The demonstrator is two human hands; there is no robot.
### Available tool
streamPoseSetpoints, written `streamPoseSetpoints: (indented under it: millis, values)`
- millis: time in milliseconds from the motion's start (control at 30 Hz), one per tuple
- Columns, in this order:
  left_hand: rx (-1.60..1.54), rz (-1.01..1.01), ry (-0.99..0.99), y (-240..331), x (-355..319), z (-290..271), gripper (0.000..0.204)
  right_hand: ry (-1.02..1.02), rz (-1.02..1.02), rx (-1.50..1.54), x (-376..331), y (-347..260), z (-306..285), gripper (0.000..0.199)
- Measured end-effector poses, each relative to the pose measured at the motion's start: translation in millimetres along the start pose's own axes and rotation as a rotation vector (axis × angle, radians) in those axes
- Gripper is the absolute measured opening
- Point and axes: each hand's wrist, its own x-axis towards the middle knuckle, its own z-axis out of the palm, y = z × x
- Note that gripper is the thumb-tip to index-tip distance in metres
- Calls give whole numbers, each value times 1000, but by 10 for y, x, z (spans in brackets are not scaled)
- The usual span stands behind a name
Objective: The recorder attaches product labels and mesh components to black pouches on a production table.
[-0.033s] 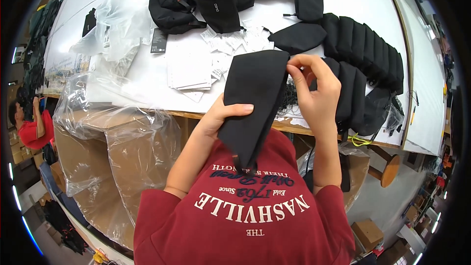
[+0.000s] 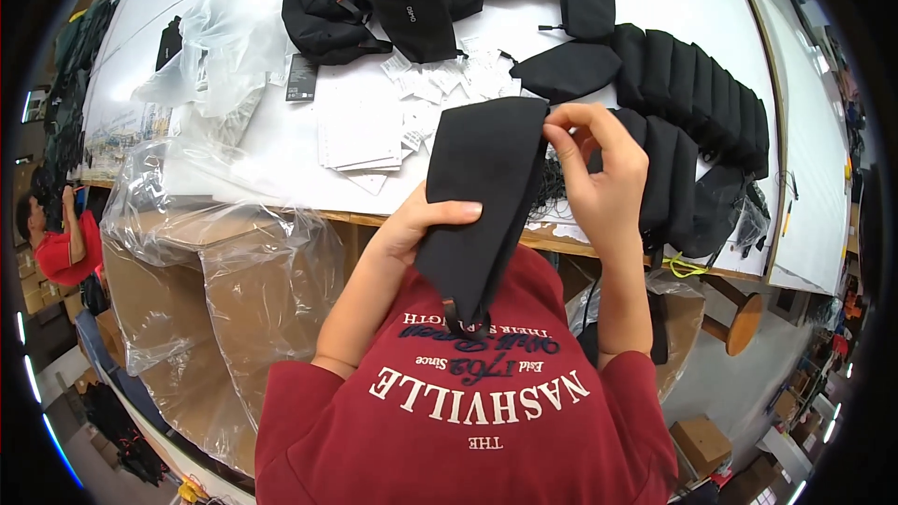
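Here a flat black pouch (image 2: 482, 196) is held upright above the table edge (image 2: 374, 218), just in front of the chest. The left hand (image 2: 421, 224) is closed around its lower side, thumb laid across the front; the right hand (image 2: 599, 178) is pinched on the top right corner. The corner is best kept taut — the lower grip steady — so the fabric is not twisted. A row of black pouches (image 2: 692, 93) is lined up just beyond.
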Motion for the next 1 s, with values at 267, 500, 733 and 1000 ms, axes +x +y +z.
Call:
streamPoseSetpoints:
  millis: [267, 500, 733, 1000]
  values:
    - [85, 31, 49, 58, 191, -288, 34, -234, 169, 122, -55, -73, 18, 8]
    - [-51, 23, 272, -88, 239, -174, 28, -175, 202, 147, -105, 12, 219, 7]
    - [127, -76, -2, -12, 156, -328, 47, -170, 183, 176, -91, -2, 151, 7]
    - [478, 96, -250, 383, 496, -338, 27, -313, 199, 219, -64, -42, 226, 9]
